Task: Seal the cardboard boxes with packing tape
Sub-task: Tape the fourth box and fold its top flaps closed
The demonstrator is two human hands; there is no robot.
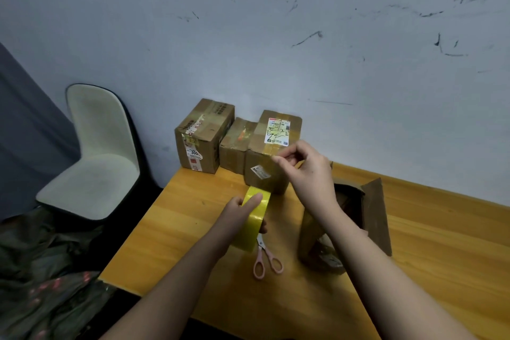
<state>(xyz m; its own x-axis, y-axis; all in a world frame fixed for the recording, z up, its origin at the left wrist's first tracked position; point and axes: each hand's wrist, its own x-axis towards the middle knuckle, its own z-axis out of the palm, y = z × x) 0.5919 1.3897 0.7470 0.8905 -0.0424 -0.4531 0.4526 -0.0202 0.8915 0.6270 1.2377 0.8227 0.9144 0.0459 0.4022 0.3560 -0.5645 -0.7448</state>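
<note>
The yellow tape roll is above the wooden table, held in the left hand, whose fingers curl around its rim. The right hand is higher, in front of the labelled box, with thumb and fingers pinched narrowly together; whether tape is between them cannot be seen. An open box stands under the right forearm. Pink scissors lie just below the roll.

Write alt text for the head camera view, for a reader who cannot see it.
Over a wooden table, a person's left hand grips a roll of yellow packing tape while the right hand pinches the pulled tape end above it. Pink scissors lie below the roll, an open cardboard box stands at right, and three taped boxes line the wall.
</note>
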